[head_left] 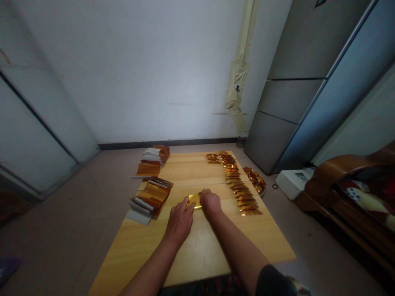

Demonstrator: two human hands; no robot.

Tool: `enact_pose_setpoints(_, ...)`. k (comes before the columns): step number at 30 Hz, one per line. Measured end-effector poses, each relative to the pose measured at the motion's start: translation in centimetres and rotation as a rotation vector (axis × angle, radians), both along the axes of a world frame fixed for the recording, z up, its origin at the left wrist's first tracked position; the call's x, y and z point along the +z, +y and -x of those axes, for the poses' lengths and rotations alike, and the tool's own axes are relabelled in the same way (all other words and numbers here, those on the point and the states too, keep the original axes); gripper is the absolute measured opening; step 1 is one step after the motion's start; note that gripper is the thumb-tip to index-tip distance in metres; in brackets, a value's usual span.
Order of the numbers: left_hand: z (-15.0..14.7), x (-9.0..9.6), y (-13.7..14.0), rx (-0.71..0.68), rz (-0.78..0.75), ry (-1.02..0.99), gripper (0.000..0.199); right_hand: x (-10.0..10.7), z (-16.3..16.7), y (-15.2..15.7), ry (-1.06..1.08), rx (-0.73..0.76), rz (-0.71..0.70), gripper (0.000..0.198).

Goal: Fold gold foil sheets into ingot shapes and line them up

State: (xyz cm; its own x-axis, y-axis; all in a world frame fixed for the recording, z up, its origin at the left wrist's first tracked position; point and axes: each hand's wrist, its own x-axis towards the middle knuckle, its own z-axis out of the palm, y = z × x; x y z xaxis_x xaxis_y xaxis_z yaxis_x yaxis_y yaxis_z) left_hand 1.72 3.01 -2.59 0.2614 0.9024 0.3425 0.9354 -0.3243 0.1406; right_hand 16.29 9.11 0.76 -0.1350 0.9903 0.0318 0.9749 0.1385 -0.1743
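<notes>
I hold 1 small shiny gold foil sheet (pixel 194 200) flat on the pale wooden desk (pixel 197 246), my left hand (pixel 179 222) and right hand (pixel 210 202) both pinching it between them, mid-fold. Next, I judge, a firm crease; the row of folded gold pieces (pixel 239 187) lies right of my grip.

Head camera, forward-down over table (pixel 197 246), near

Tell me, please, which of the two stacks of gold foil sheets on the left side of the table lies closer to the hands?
The nearer stack, beside the left hand; the other stack sits farther back, by the table's far edge.
</notes>
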Motion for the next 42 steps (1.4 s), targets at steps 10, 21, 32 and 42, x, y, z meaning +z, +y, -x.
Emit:
enact_pose_setpoints(10, -0.5, 1.5, -0.3, 0.036, 0.094, 0.050, 0.043, -0.3, 0.1, 0.1, -0.007, 0.005, -0.020, 0.029)
enact_pose_setpoints(21, -0.7, 2.5, -0.3, 0.031, 0.096, 0.015, 0.037, -0.5, 0.0, 0.0, -0.002, -0.016, -0.009, 0.022)
enact_pose_setpoints(32, -1.3, 3.2, 1.5, 0.104, 0.169, -0.144, 0.033, -0.4, -2.3, 0.3, 0.256, -0.145, -0.027, 0.019)
enact_pose_setpoints(42, -1.5, 2.8, 1.4, 0.157, 0.153, -0.191, 0.014, -0.3, -1.0, -2.1, 0.382, -0.132, -0.081, 0.028)
